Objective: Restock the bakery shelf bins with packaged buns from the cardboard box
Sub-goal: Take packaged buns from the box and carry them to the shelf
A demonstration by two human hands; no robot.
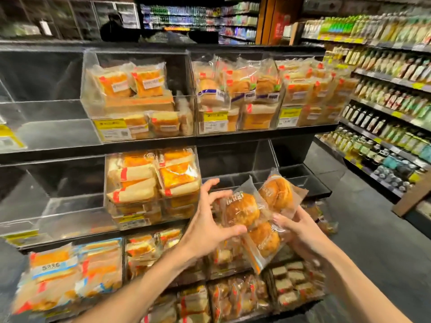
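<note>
**Bun packs fanned btwn both hands, in front of the mid shelf**

R hand point(300, 231) is gripping three bun packs point(264, 241) from the right & from below. Its fingers point(281, 221) are curling onto the front of the wrappers where the packs overlap. The packs are fanning out up & left from that grip, hanging in the air and touching no shelf.

L hand point(210, 220) is sitting at the left side of the fan w/ fingers spread wide & curved. Its thumb point(233, 229) tip is touching the lower edge of the left-most pack point(242, 212). One fingertip is brushing that pack's top-left corner, and the index is pointing up, off the plastic.

Under the forearms, low-shelf bins are carrying more wrapped goods: blue-labelled packs point(70, 271) at left, sliced-cake packs point(291, 283) at right.

Just behind the buns a see-thru bin point(256, 159) is standing on the mid shelf. Left of it, another bin point(151, 183) is holding stacked orange-topped packs.

Higher up, the top-shelf bins point(238, 94) are holding buns & flat bread packs behind yellow price tags.

Off to the right, aisle racks of bottles point(384, 89) are running away along the floor point(361, 229).

Far back, a dark figure point(112, 26) is standing beyond the shelf unit, too blurry for detail.
</note>
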